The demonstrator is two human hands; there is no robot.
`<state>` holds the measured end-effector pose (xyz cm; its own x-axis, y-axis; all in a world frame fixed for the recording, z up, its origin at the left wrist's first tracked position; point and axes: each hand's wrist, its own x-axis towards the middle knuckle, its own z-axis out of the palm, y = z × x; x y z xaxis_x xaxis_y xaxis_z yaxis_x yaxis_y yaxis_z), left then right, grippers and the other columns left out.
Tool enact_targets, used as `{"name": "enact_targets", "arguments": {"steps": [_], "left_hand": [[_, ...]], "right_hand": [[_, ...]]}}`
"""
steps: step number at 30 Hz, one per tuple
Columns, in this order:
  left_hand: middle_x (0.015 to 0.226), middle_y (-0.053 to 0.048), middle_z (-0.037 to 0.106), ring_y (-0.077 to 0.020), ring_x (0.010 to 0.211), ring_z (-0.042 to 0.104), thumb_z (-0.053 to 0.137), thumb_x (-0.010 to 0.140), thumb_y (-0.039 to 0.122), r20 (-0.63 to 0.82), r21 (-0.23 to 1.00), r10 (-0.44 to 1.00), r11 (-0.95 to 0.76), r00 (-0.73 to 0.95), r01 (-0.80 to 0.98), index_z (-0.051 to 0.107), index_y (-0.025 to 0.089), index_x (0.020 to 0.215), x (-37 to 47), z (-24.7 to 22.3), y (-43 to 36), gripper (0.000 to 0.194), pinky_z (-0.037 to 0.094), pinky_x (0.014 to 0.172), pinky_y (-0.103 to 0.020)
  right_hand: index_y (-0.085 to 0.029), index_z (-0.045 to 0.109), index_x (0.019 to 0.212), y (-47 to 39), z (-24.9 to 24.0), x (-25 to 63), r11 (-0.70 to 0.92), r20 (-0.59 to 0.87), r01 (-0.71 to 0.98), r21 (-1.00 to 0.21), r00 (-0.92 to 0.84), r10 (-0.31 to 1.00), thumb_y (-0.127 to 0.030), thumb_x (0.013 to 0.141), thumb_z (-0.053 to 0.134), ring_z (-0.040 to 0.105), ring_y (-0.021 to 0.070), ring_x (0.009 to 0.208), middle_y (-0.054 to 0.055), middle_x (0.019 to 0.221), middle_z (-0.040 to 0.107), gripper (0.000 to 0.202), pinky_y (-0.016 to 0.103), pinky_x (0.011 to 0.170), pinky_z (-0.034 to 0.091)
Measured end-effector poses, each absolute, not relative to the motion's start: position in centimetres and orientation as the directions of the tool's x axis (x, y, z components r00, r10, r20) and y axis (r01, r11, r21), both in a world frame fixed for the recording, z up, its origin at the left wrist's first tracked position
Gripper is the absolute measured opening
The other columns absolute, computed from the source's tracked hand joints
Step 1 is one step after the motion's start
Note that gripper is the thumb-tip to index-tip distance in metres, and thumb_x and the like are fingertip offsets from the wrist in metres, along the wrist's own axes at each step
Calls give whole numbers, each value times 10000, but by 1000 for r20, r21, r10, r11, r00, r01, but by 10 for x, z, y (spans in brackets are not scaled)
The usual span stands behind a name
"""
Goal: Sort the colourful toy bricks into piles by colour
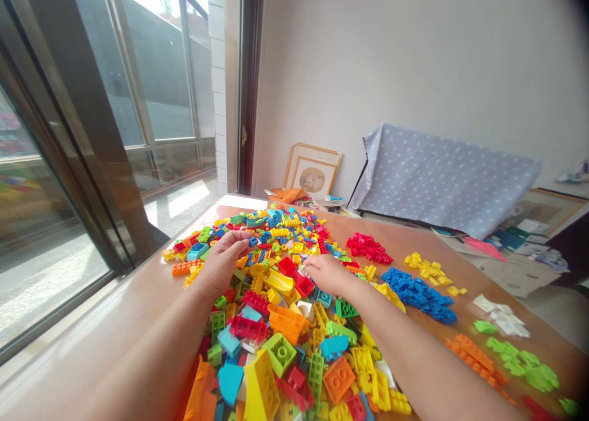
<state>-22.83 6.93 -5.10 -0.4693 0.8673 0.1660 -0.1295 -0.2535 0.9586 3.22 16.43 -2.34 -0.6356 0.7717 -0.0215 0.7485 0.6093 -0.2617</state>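
Observation:
A long heap of mixed toy bricks in many colours runs along the table [414, 227]. My left hand [229, 258] is over the heap's left side, fingers bent together by a small blue piece [253, 241]; whether it grips that piece is unclear. Near the middle, my right hand [326, 274] has its fingertips closed at a small white piece [304, 270], beside a red brick [301, 283]. Close to me lie larger pieces, among them an orange block [288, 323] and a yellow slope [261, 387].
Right of the heap are sorted piles: red [368, 248], yellow [427, 269], blue [418, 293], white [502, 315], orange [476, 358] and green [524, 363]. A glass window [151, 71] stands left. Beyond the table are picture frames [313, 169] and a dotted cloth [446, 175].

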Motion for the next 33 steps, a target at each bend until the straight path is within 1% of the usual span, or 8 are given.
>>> {"name": "enact_targets", "arguments": {"steps": [5, 7, 11, 14, 18, 23, 27, 33], "left_hand": [[925, 8, 672, -153, 864, 654, 792, 779, 422, 164, 958, 872, -252, -462, -135, 707, 212, 975, -229, -53, 69, 300, 514, 877, -303], [939, 6, 675, -161, 889, 659, 797, 778, 420, 166, 956, 872, -257, -461, -142, 706, 214, 969, -230, -54, 69, 295, 515, 890, -308], [943, 1, 679, -168, 886, 661, 802, 769, 425, 173, 953, 870, -267, -461, -146, 707, 211, 965, -231, -55, 69, 306, 519, 896, -316], [940, 2, 677, -160, 855, 651, 799, 766, 427, 157, 961, 869, -243, -468, -129, 708, 211, 965, -230, -53, 68, 307, 511, 855, -295], [939, -4, 669, -168, 852, 645, 796, 764, 427, 139, 968, 865, -221, -482, -117, 701, 206, 978, -229, -52, 67, 322, 504, 835, -291], [930, -3, 664, -161, 855, 636, 782, 785, 427, 151, 968, 869, -227, -471, -108, 696, 203, 956, -229, -52, 67, 294, 492, 846, -282], [934, -3, 663, -162, 852, 628, 775, 788, 414, 145, 971, 870, -218, -472, -103, 701, 206, 967, -228, -51, 67, 284, 480, 823, -272], [927, -16, 661, -167, 835, 600, 766, 787, 434, 152, 977, 872, -205, -465, -65, 710, 196, 986, -226, -50, 66, 316, 474, 801, -278]], "right_hand": [[-227, 787, 1030, 154, -24, 23, 574, -95, 539, -616, -775, 625, -225, 909, 491, 659, 157, 828, -7, 916, 770, 321, 238, 739, 467], [-242, 786, 1103, 158, -24, 18, 540, -105, 517, -665, -780, 617, -238, 889, 527, 669, 157, 809, -16, 894, 773, 336, 242, 747, 490], [-254, 771, 1099, 180, -25, 9, 572, 44, 674, -467, -629, 776, -232, 914, 503, 685, 167, 967, 4, 1040, 775, 327, 245, 834, 488], [-228, 784, 1017, 194, -27, 4, 528, 34, 771, -357, -554, 832, -217, 887, 550, 682, 214, 1019, 63, 1098, 763, 268, 286, 852, 482], [-282, 819, 959, 195, -34, -5, 546, -48, 757, -359, -599, 799, -194, 813, 638, 702, 202, 908, 29, 1036, 782, 249, 275, 791, 493], [-292, 780, 1151, 204, -36, -9, 538, 30, 682, -495, -605, 796, -231, 903, 548, 699, 150, 907, -17, 1097, 779, 345, 215, 752, 500], [-261, 792, 1052, 220, -33, 2, 485, 50, 778, -400, -509, 859, -231, 865, 566, 690, 203, 940, 25, 1062, 777, 294, 258, 750, 482], [-301, 811, 946, 224, -39, 3, 530, -20, 810, -250, -552, 834, -225, 785, 650, 688, 224, 980, 26, 1051, 778, 240, 277, 780, 461]]}}
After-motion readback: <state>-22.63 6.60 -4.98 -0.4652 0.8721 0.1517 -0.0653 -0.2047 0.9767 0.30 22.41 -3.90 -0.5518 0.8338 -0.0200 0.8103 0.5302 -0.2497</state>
